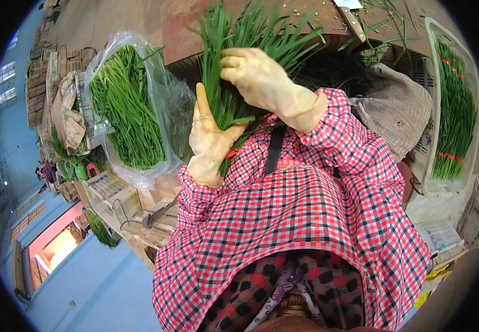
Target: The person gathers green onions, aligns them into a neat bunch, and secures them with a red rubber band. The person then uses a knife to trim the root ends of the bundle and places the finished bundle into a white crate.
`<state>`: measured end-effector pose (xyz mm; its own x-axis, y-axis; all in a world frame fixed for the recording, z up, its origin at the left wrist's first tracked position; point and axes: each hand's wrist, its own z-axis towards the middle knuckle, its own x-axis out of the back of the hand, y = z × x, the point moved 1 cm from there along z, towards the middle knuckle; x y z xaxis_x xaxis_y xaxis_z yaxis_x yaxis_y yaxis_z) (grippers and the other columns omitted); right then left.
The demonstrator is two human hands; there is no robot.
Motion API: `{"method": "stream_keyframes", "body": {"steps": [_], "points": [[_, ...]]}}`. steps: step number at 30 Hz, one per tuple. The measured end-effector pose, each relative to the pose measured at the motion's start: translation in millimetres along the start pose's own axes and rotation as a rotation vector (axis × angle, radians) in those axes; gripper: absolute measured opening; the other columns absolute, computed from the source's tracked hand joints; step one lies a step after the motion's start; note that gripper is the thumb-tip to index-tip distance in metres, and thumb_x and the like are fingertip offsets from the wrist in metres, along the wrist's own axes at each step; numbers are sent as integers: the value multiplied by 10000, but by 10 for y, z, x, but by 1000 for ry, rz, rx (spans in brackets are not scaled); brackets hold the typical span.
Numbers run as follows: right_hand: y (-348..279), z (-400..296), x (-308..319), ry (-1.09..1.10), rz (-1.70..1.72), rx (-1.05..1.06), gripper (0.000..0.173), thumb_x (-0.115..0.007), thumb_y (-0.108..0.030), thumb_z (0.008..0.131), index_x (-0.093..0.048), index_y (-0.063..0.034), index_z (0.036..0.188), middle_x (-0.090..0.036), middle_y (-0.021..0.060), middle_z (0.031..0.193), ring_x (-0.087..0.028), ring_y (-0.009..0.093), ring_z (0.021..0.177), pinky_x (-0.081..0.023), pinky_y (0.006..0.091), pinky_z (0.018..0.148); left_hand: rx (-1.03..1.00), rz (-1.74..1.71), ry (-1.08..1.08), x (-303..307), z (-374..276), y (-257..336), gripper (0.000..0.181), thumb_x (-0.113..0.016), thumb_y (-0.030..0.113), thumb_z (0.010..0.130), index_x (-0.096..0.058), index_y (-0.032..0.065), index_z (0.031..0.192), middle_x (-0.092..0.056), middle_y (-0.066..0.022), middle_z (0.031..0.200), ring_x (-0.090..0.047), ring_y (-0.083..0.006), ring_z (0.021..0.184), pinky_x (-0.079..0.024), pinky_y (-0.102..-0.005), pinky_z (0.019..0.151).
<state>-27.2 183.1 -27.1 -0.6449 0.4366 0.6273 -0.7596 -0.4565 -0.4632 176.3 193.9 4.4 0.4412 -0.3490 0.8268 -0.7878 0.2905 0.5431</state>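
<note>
Both my hands wear cream rubber gloves. My left hand (210, 137) cradles a bunch of long green leaves, likely garlic chives (212, 74), between its upright fingers and spread thumb. A red band shows beside its wrist. Above and to the right, my right hand (260, 76) lies against the upper part of the same leaves with its fingers curled; whether it grips any is hard to tell. More loose leaves (281, 41) fan out behind it over the edge of the brown table (181, 29).
A clear plastic bag (152, 95) of green leaves stands at the left. At the right, a pale crate (430, 103) holds red-banded bunches (455, 112), near a draped grey cloth (401, 108). A wooden-handled knife (352, 20) lies on the table by scattered trimmings.
</note>
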Motion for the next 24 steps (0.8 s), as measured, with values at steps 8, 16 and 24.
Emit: {"method": "stream_keyframes", "body": {"steps": [8, 16, 24], "points": [[453, -760, 1014, 350, 307, -789, 254, -644, 1, 1001, -768, -25, 1220, -798, 99, 1116, -745, 153, 1006, -562, 278, 902, 71, -415, -142, 213, 145, -324, 886, -834, 141, 879, -370, -12, 1617, -697, -170, 1385, -671, -233, 1257, -508, -363, 1100], [-273, -509, 942, 299, 167, -140, 396, -693, 94, 775, -739, -24, 1151, -767, 129, 1107, -754, 317, 1002, -600, 423, 904, 163, -471, -161, 277, 141, -127, 624, -809, 140, 898, -570, -24, 1450, -727, -124, 1300, -689, -200, 1163, -522, -340, 1050], [-203, -407, 114, 88, 700, -540, 273, -625, 80, 936, -758, 2, 1162, -765, 145, 1140, -739, 281, 1054, -584, 352, 941, 249, -630, -243, 218, 147, -24, 653, -835, 126, 892, -564, -24, 1467, -730, -95, 1302, -683, -167, 1138, -535, -331, 1018]]}}
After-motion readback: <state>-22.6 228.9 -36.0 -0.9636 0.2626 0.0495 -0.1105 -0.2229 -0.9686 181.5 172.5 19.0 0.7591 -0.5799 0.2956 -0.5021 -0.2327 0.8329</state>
